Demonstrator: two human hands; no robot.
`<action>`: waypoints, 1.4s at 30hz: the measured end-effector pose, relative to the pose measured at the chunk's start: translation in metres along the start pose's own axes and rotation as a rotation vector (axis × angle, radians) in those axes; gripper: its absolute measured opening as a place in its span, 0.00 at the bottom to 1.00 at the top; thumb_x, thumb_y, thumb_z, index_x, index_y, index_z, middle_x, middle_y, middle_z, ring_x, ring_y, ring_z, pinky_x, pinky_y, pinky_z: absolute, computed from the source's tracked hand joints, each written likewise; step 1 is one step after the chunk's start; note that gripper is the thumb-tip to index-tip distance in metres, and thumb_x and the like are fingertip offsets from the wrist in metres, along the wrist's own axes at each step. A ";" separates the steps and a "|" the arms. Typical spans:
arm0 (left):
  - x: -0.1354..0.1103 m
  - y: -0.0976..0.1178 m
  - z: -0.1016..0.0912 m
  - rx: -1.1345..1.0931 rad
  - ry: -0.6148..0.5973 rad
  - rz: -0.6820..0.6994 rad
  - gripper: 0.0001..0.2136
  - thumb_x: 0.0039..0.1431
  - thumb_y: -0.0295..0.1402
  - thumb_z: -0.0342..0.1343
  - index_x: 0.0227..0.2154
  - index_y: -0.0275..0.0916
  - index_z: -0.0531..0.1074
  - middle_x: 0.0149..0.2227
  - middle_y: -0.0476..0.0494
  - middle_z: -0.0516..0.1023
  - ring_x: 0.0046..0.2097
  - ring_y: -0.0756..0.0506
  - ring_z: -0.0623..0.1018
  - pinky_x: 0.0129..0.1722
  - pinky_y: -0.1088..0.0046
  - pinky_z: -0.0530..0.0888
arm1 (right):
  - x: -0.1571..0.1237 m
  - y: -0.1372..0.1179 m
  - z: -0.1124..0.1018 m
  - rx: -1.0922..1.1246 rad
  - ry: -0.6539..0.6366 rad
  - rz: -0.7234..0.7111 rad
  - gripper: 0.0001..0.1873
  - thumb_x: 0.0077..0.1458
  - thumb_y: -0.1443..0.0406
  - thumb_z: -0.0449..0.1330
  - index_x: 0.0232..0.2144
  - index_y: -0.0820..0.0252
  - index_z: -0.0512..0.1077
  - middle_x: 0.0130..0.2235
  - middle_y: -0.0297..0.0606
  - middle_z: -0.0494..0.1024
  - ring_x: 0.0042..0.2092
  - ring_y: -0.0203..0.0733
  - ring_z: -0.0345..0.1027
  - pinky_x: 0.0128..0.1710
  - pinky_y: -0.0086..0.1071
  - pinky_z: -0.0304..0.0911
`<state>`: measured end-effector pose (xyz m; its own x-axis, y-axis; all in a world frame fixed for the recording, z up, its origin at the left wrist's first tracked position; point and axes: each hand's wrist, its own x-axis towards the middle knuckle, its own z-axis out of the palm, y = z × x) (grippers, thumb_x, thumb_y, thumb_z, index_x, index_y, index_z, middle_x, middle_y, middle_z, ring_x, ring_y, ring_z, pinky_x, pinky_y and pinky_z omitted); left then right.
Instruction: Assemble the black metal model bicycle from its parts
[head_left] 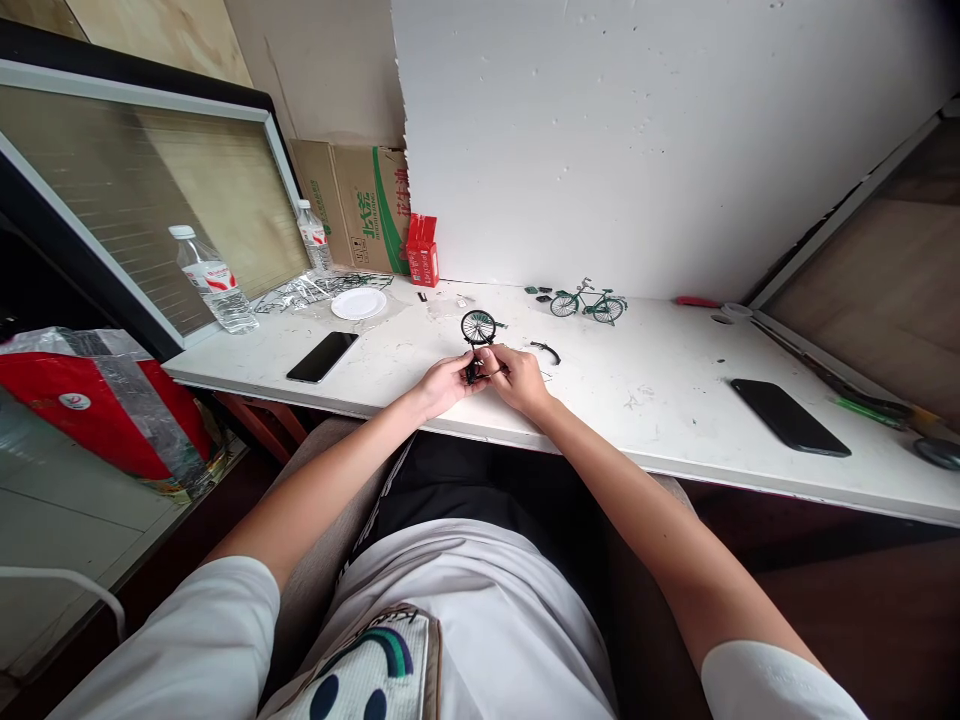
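Note:
Near the front of the white table (637, 400), both hands are closed around a small black model bicycle (478, 327). One of its spoked wheels sticks up past my fingers, while much of the frame is hidden by them. My left hand (444, 386) grips it from the left side. From the right, my right hand (520, 378) pinches at the same model; any small part between those fingertips is too small to make out. A curved black piece (547, 351) lies just beyond my right hand. Farther back stands a finished-looking green model bicycle (589, 304).
A phone (323, 357) lies at left, and a black phone-shaped object (789, 416) at right. Behind are a white plate (358, 303), black part frames (319, 290), water bottles (215, 285), a red box (423, 252) and a cardboard carton (360, 210). A red-handled tool (697, 301) rests by the wall.

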<state>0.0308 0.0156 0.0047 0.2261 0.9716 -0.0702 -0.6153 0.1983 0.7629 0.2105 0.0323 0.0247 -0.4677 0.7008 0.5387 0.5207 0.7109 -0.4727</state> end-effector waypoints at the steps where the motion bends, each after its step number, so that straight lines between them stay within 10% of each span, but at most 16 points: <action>1: 0.000 0.000 0.000 0.000 0.004 -0.001 0.06 0.69 0.30 0.59 0.40 0.34 0.80 0.40 0.38 0.82 0.41 0.46 0.79 0.49 0.64 0.78 | 0.000 0.000 0.000 -0.006 -0.002 -0.002 0.30 0.76 0.48 0.42 0.42 0.57 0.78 0.40 0.43 0.84 0.39 0.44 0.76 0.41 0.31 0.64; 14: -0.004 0.003 0.004 -0.019 0.010 0.012 0.05 0.70 0.29 0.58 0.40 0.33 0.78 0.38 0.40 0.81 0.39 0.46 0.80 0.45 0.67 0.78 | -0.001 0.008 0.005 0.192 0.223 -0.041 0.26 0.68 0.46 0.56 0.57 0.56 0.68 0.31 0.31 0.72 0.29 0.40 0.63 0.33 0.33 0.61; 19: -0.004 0.002 0.004 0.007 0.004 0.037 0.06 0.69 0.32 0.60 0.37 0.34 0.75 0.33 0.40 0.79 0.40 0.42 0.83 0.44 0.67 0.76 | 0.004 0.015 0.005 0.208 0.354 -0.022 0.31 0.76 0.47 0.38 0.54 0.57 0.73 0.41 0.44 0.78 0.43 0.48 0.73 0.48 0.42 0.68; 28: 0.000 -0.009 0.004 0.123 0.157 0.288 0.11 0.68 0.39 0.64 0.41 0.37 0.70 0.33 0.43 0.79 0.38 0.45 0.82 0.42 0.68 0.75 | 0.010 0.023 0.006 0.279 0.420 0.036 0.24 0.74 0.48 0.50 0.61 0.53 0.69 0.42 0.42 0.83 0.38 0.45 0.77 0.41 0.40 0.72; 42: 0.004 -0.016 0.001 0.221 0.197 0.380 0.14 0.68 0.43 0.63 0.40 0.39 0.68 0.33 0.45 0.80 0.37 0.47 0.81 0.41 0.68 0.76 | 0.009 0.022 0.009 0.224 0.347 -0.020 0.16 0.71 0.53 0.57 0.42 0.54 0.79 0.44 0.41 0.86 0.41 0.46 0.79 0.40 0.38 0.71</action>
<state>0.0426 0.0165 -0.0068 -0.1436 0.9803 0.1358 -0.4471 -0.1867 0.8748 0.2114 0.0546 0.0129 -0.1880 0.6521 0.7344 0.3274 0.7466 -0.5791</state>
